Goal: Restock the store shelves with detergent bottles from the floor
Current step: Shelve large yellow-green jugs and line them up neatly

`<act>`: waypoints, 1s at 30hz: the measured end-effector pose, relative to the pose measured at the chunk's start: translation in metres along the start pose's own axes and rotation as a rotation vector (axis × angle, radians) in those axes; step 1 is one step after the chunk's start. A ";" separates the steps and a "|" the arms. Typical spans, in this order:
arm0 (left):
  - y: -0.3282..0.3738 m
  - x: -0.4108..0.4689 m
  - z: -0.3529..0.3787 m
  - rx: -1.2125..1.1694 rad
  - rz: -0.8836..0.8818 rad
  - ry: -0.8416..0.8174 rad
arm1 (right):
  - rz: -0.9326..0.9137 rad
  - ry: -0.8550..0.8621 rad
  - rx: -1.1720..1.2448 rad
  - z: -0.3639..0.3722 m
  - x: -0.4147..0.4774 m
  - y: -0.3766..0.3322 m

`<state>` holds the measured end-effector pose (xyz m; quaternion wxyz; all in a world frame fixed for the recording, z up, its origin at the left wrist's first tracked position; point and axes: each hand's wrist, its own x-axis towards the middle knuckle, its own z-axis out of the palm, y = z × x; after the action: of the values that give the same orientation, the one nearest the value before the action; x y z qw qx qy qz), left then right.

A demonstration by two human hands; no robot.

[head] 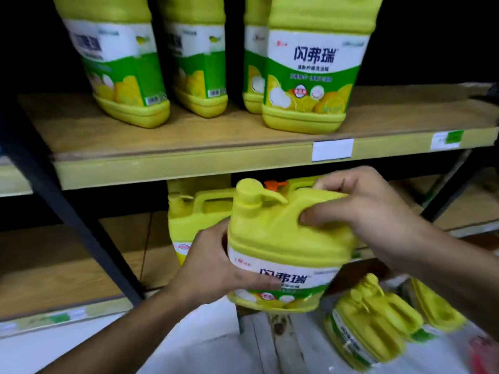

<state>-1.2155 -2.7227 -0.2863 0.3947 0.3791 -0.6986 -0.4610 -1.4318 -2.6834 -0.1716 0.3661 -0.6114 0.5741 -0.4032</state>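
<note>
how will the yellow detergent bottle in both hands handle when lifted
Likely heavy for its size: held bottle takes the left hand and right hand. Moulded plastic looks stiff. Broad base, as on the shelved bottle, suggests steady standing.

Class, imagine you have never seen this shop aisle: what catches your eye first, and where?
The yellow detergent bottle held mid-frame stands out first: the left hand grips its side, the right hand its handle. Above, matching bottles line the upper shelf; more bottles sit on the floor at lower right.
</note>
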 end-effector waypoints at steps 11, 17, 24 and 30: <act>0.122 0.038 -0.129 -0.021 0.239 0.363 | -0.440 0.051 0.276 0.056 0.072 -0.064; 0.129 0.082 -0.145 -0.119 0.259 0.512 | -0.486 0.194 0.109 0.060 0.121 -0.088; 0.124 0.136 -0.141 -0.011 0.229 0.510 | -0.489 0.193 0.182 0.045 0.161 -0.079; 0.104 0.161 -0.133 0.078 0.222 0.515 | -0.477 0.206 0.178 0.042 0.177 -0.063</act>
<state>-1.1778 -2.8828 -0.1210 0.5924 0.4200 -0.6296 -0.2762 -1.3653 -2.8559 -0.1189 0.2528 -0.6506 0.4105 -0.5868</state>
